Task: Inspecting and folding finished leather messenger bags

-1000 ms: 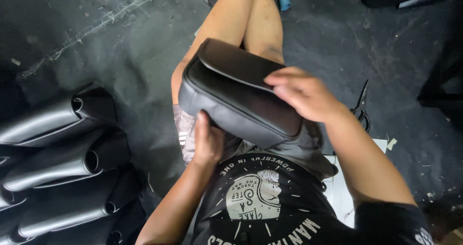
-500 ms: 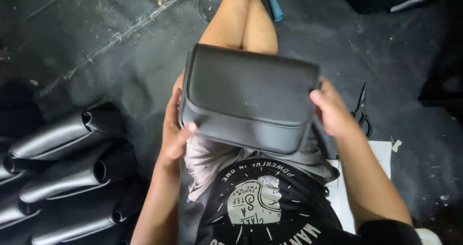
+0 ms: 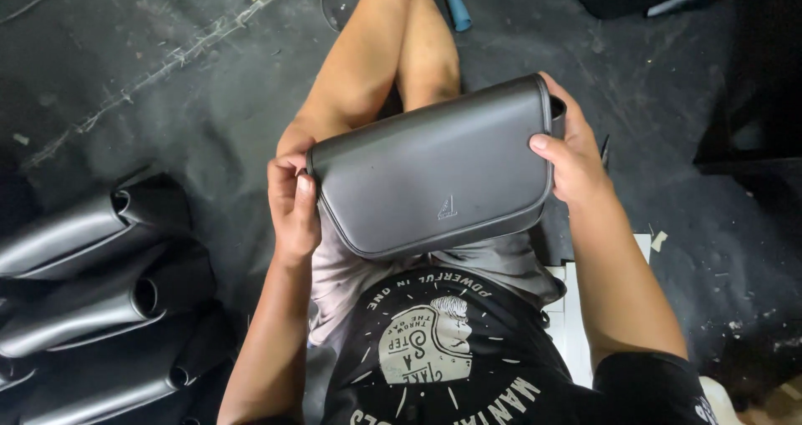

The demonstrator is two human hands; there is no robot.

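A dark grey leather flap bag [image 3: 430, 170] lies across my lap, flap side up, with a small embossed mark near its lower edge. My left hand [image 3: 292, 208] grips its left end, thumb on top. At the other end my right hand [image 3: 572, 162] clasps the bag, thumb on the flap and fingers curled round the side. My bare legs stretch away beneath it over the dark floor.
Several rolled black leather pieces [image 3: 92, 266] lie stacked on the floor at my left. A blue tool handle [image 3: 457, 3] lies beyond my knees. A white seat edge [image 3: 576, 325] shows under my right arm. Dark objects sit at the upper right.
The bag has been turned so its flap faces up and now lies level. My right hand shifted from the top to the right end; my left hand holds the left end.
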